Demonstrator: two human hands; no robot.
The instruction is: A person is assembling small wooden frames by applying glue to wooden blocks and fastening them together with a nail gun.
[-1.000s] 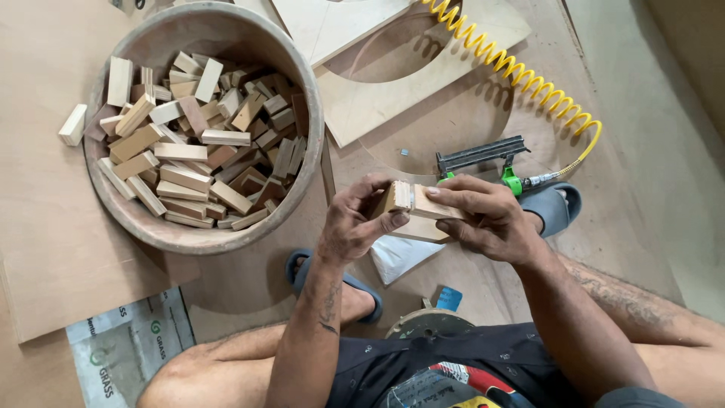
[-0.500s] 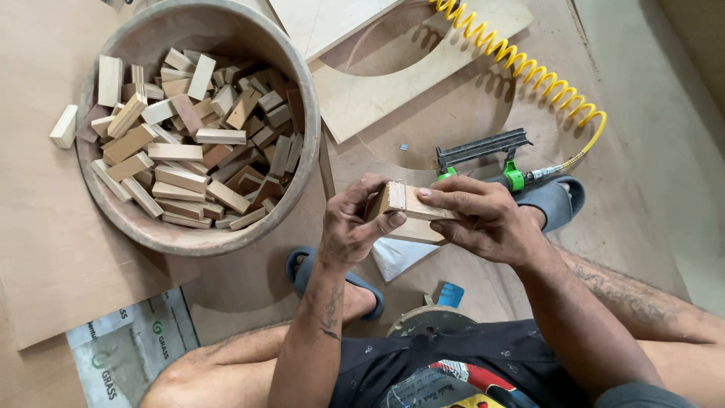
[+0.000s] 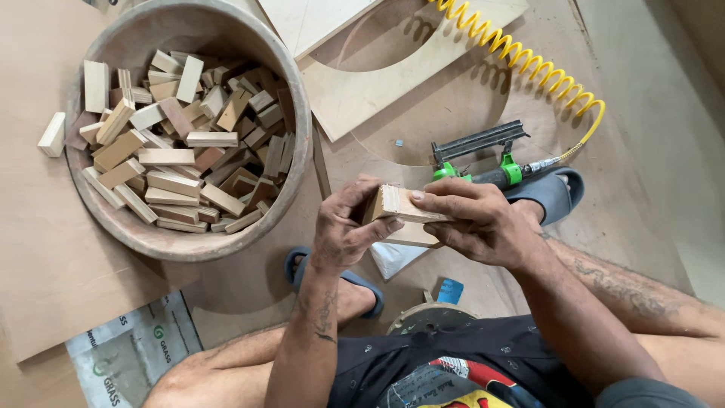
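Note:
A small stack of pale wooden blocks [image 3: 399, 211] sits between both hands, just above my lap. My left hand [image 3: 343, 227] grips its left end with thumb and fingers. My right hand [image 3: 479, 223] covers the right end, its fingers wrapped over the top and underneath. Behind my right hand a pneumatic nail gun [image 3: 479, 155] with green fittings lies on the floor.
A big round bowl [image 3: 294, 121] holds several short wood offcuts [image 3: 181, 151]; one block [image 3: 53, 134] lies outside it at left. A yellow coiled air hose [image 3: 529, 64] runs back right. Plywood sheets with round cut-outs [image 3: 355, 91], blue sandals [image 3: 555, 193] and a printed bag [image 3: 128, 351] surround me.
Both hands keep holding the blocks in the same place. The view has shifted slightly; the grip looks unchanged.

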